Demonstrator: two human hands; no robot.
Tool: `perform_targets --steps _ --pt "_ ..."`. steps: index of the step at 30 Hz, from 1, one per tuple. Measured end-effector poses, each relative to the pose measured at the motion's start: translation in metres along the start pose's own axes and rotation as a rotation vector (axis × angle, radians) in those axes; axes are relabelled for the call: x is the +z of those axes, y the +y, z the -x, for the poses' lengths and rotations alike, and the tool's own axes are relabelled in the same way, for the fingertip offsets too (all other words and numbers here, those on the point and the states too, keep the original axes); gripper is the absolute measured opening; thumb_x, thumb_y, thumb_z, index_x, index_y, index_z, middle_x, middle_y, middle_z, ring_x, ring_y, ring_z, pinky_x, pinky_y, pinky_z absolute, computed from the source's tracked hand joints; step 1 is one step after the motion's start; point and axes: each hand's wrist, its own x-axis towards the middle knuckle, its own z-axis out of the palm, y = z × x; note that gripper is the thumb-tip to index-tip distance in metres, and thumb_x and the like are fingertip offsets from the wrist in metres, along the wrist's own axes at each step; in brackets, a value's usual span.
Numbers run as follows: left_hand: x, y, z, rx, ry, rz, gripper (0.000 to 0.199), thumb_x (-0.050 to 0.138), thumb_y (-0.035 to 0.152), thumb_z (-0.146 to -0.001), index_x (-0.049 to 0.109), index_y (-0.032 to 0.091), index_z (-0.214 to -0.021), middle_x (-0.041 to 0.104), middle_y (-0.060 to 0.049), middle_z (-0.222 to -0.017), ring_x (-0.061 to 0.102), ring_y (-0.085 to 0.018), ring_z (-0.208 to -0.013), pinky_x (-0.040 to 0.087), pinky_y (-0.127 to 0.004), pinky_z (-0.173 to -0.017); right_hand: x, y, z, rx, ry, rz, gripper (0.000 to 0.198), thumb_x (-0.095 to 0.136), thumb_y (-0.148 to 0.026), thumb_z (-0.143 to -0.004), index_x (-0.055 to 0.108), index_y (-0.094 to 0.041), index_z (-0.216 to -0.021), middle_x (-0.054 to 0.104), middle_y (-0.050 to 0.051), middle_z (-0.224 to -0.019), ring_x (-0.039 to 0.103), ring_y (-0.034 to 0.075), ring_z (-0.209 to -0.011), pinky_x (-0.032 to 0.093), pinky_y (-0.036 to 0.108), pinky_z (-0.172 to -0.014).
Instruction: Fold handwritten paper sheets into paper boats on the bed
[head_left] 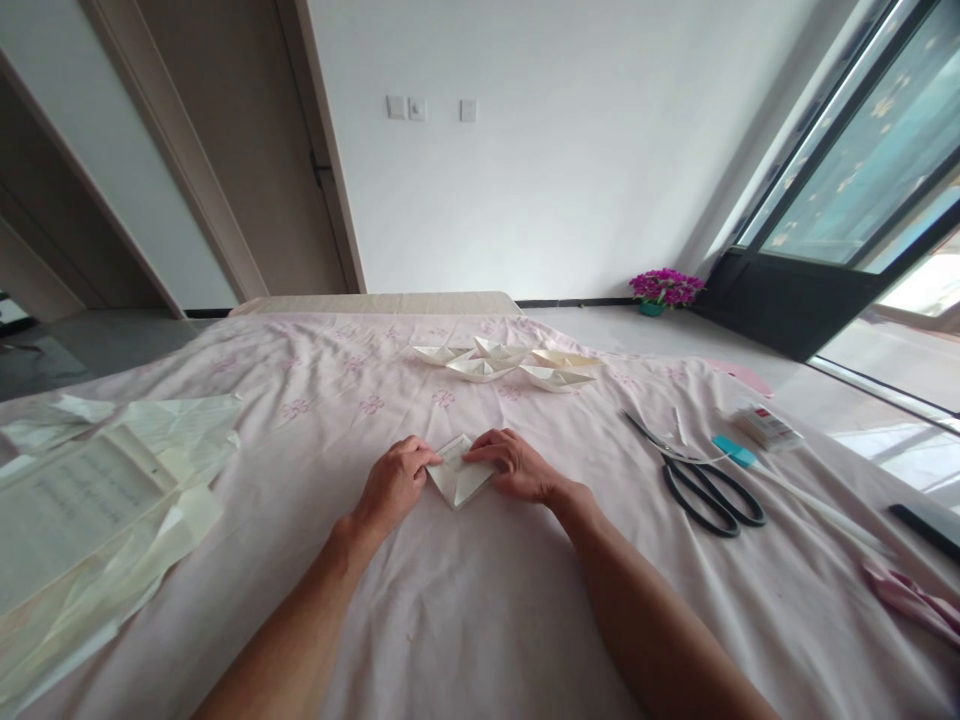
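Note:
A small folded paper diamond point(454, 482) lies on the pink cloth in front of me, with crease lines across it. At its left corner, my left hand point(401, 475) pinches the edge between thumb and fingers. My right hand point(519, 466) grips the right side, its fingertips resting on the upper face. Just beyond, several folded paper boats point(484, 370) sit in a cluster on the cloth; most are white and one is more yellowish.
Black-handled scissors point(712, 490) lie to the right, near a teal-tipped white strip point(733, 450) and a small box point(766, 428). Loose paper sheets point(82, 510) are piled at the left. The flowered cloth point(330, 400) has wrinkles. Purple flowers point(666, 287) stand by the wall.

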Motion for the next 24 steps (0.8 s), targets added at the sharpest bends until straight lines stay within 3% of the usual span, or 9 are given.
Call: perform_targets --steps 4,7,12,16,18,20,24 --pt "-0.001 0.002 -0.001 0.027 0.033 -0.047 0.037 0.046 0.001 -0.08 0.072 0.024 -0.093 0.065 -0.003 -0.092 0.057 -0.015 -0.089 0.046 -0.025 -0.083 0.0 0.005 -0.003 0.019 0.039 -0.106 0.055 0.045 -0.008 -0.067 0.066 -0.025 -0.115 0.056 0.003 -0.125 0.052 0.02 -0.109 0.037 0.033 -0.097" --pt "-0.005 0.004 -0.002 0.059 0.028 -0.086 0.034 0.048 0.004 -0.083 0.073 0.025 -0.091 0.067 -0.003 -0.091 0.056 -0.016 -0.089 0.047 -0.028 -0.081 0.007 0.0 -0.005 0.016 0.092 0.033 0.05 0.045 -0.01 -0.074 0.064 -0.025 -0.118 0.052 0.003 -0.133 0.051 0.019 -0.109 0.036 0.034 -0.097" --pt "-0.016 0.013 -0.007 0.07 -0.08 -0.111 0.037 0.048 0.002 -0.079 0.073 0.024 -0.093 0.07 -0.003 -0.095 0.058 -0.017 -0.09 0.044 -0.029 -0.084 0.012 -0.012 -0.007 0.017 0.123 0.235 0.043 0.051 -0.015 -0.081 0.06 -0.025 -0.122 0.059 0.003 -0.122 0.05 0.018 -0.104 0.035 0.031 -0.093" --pt "-0.023 0.039 -0.007 -0.02 -0.121 -0.209 0.027 0.053 0.011 -0.079 0.073 0.025 -0.092 0.071 -0.004 -0.093 0.058 -0.021 -0.089 0.041 -0.034 -0.084 0.011 -0.018 -0.006 0.054 0.139 0.314 0.036 0.052 -0.02 -0.085 0.061 -0.027 -0.119 0.061 0.004 -0.114 0.047 0.019 -0.102 0.034 0.032 -0.089" --pt "-0.023 0.056 -0.003 -0.023 -0.11 -0.27 0.018 0.056 0.027 -0.083 0.071 0.024 -0.092 0.07 -0.006 -0.09 0.058 -0.023 -0.089 0.04 -0.037 -0.086 0.01 -0.02 -0.006 0.068 0.14 0.338 0.035 0.054 -0.02 -0.084 0.062 -0.027 -0.117 0.061 0.005 -0.111 0.047 0.019 -0.101 0.033 0.032 -0.088" --pt "-0.019 0.07 0.001 -0.007 -0.112 -0.31 0.025 0.064 0.042 -0.077 0.069 0.022 -0.091 0.068 -0.009 -0.09 0.056 -0.027 -0.094 0.039 -0.041 -0.088 0.01 -0.02 -0.005 0.076 0.144 0.353 0.034 0.054 -0.02 -0.084 0.063 -0.027 -0.116 0.061 0.005 -0.108 0.047 0.019 -0.099 0.034 0.032 -0.087" --pt "-0.007 0.083 0.008 0.081 -0.097 -0.308 0.03 0.071 0.035 -0.073 0.066 0.019 -0.099 0.066 -0.011 -0.097 0.052 -0.03 -0.107 0.03 -0.049 -0.102 0.009 -0.019 -0.003 0.09 0.169 0.367 0.026 0.054 -0.021 -0.085 0.067 -0.026 -0.106 0.061 0.005 -0.099 0.049 0.018 -0.092 0.035 0.03 -0.084"
